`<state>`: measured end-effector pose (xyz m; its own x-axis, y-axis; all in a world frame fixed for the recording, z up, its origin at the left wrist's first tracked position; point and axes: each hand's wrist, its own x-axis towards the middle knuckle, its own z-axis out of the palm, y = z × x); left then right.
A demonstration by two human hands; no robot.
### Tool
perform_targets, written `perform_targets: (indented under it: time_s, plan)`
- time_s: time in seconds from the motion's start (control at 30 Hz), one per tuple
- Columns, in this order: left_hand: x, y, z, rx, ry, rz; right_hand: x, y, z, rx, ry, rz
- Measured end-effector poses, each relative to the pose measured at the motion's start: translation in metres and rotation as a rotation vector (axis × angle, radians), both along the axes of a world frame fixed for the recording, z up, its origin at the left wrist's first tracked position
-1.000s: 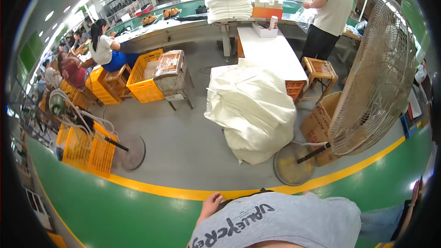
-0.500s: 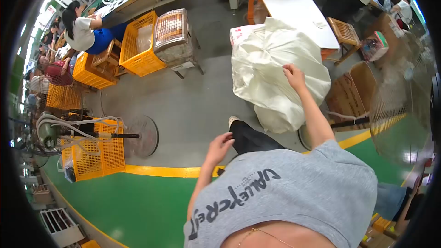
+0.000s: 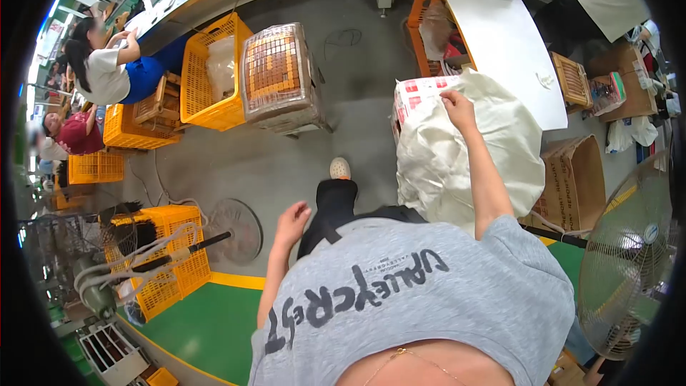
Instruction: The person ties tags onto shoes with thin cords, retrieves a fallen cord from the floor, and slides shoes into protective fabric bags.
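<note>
cream cloth (image 3: 477, 154), crumpled and draped below the right hand (image 3: 459, 109)
its fingers curl at the edge, whether grasping i can't tell; left of them, red-printed white packaging (image 3: 421, 90). left hand (image 3: 293, 221) loosely relaxed; grey shirt (image 3: 436, 293) reads "valleycrest".

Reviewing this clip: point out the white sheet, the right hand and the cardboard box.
White sheet (image 3: 506, 132): head view, on its crumpled upper surface.
Right hand (image 3: 459, 110): head view, back of the hand.
Cardboard box (image 3: 567, 189): head view, its printed side.
</note>
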<state>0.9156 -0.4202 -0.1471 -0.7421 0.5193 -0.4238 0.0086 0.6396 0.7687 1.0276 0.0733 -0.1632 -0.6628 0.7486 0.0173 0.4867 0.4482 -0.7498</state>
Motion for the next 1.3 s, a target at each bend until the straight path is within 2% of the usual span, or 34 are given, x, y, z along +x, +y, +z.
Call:
perform_targets:
  time_s: [0.07, 0.17, 0.2, 0.37, 0.43, 0.47, 0.57, 0.63, 0.73, 0.8, 0.83, 0.87, 0.93, 0.97, 1.03, 1.2, 1.3]
  plan:
    - [-0.064, 0.032, -0.001, -0.033, 0.138, -0.096, -0.029, 0.001, 0.0, 0.0, -0.045, 0.024]
    - [-0.167, 0.083, -0.011, -0.055, 0.236, -0.115, -0.081, 0.015, 0.009, 0.016, -0.138, 0.1]
    - [-0.201, 0.1, -0.017, -0.082, 0.259, -0.147, -0.101, 0.021, 0.005, -0.057, -0.138, 0.144]
    - [-0.331, 0.189, -0.023, -0.327, 0.371, -0.158, -0.215, 0.043, -0.007, -0.047, -0.236, 0.299]
    - [-0.378, 0.22, -0.041, -0.437, 0.533, -0.046, -0.266, 0.062, -0.026, -0.078, -0.289, 0.374]
    - [-0.4, 0.233, -0.053, -0.459, 0.529, -0.008, -0.294, 0.073, -0.04, -0.072, -0.327, 0.422]
    - [-0.465, 0.255, -0.097, -0.602, 0.78, 0.097, -0.379, 0.117, -0.105, -0.134, -0.444, 0.531]
    - [-0.493, 0.26, -0.113, -0.719, 0.789, 0.154, -0.406, 0.136, -0.144, -0.206, -0.591, 0.541]
    - [-0.505, 0.269, -0.107, -0.671, 0.704, 0.233, -0.454, 0.171, -0.203, -0.195, -0.74, 0.632]
    - [-0.506, 0.269, -0.105, -0.652, 0.68, 0.274, -0.484, 0.183, -0.238, -0.264, -0.761, 0.589]
    - [-0.507, 0.27, -0.104, -0.659, 0.688, 0.264, -0.5, 0.188, -0.247, -0.12, -0.77, 0.674]
    - [-0.506, 0.271, -0.104, -0.661, 0.692, 0.254, -0.515, 0.191, -0.259, -0.106, -0.794, 0.701]
    - [-0.508, 0.271, -0.101, -0.663, 0.637, 0.289, -0.544, 0.201, -0.294, 0.092, -0.83, 0.722]
    - [-0.509, 0.271, -0.099, -0.664, 0.623, 0.27, -0.557, 0.204, -0.309, 0.113, -0.854, 0.754]
    - [-0.512, 0.272, -0.095, -0.629, 0.591, 0.247, -0.576, 0.212, -0.339, 0.058, -0.714, 0.701]
    - [-0.517, 0.269, -0.097, -0.542, 0.516, 0.245, -0.645, 0.221, -0.408, 0.274, -0.885, 0.742]
    - [-0.507, 0.264, -0.109, -0.479, 0.494, 0.363, -0.682, 0.23, -0.457, 0.415, -0.993, 0.727]
